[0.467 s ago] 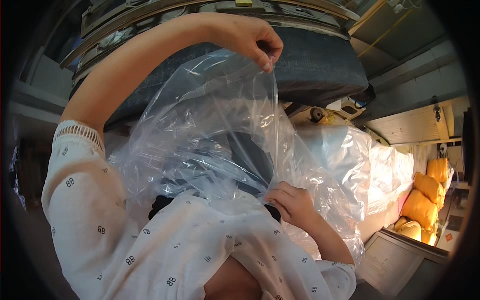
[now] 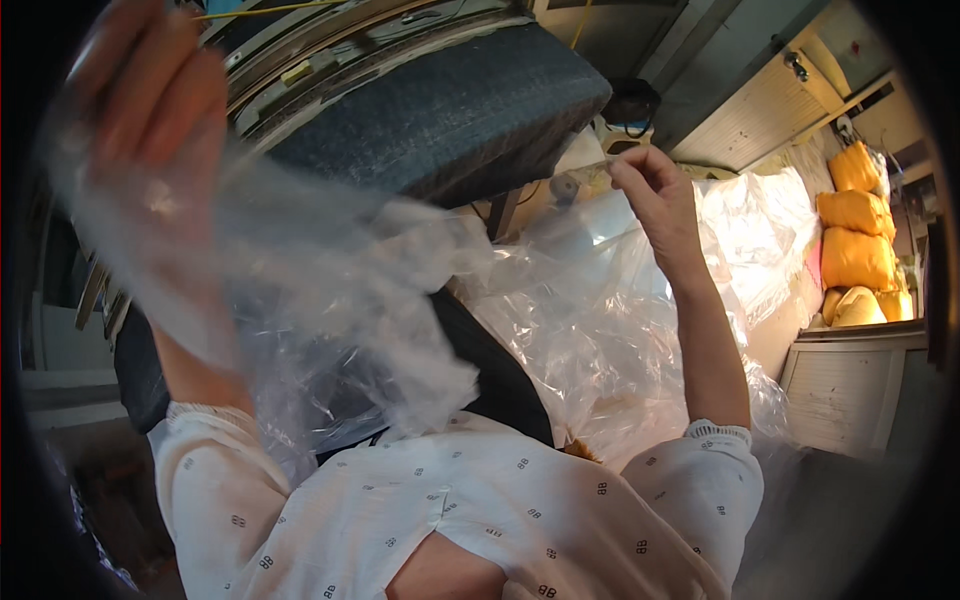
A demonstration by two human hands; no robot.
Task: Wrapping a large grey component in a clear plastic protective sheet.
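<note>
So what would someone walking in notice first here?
The big sheet of clear plastic film billowing across the middle, pinched up by the left hand at top left and the right hand at upper right. Behind it sits a dark padded cushion, with stuffed orange sacks stacked at far right.

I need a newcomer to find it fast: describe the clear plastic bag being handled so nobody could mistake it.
Start at the dark padded cushion across the top. Below it, the clear plastic bag is stretched between the left hand, raised high and blurred, and the right hand, which pinches its edge. Unlike the opaque yellow sacks stacked at the right, it is see-through and crinkled.
</note>
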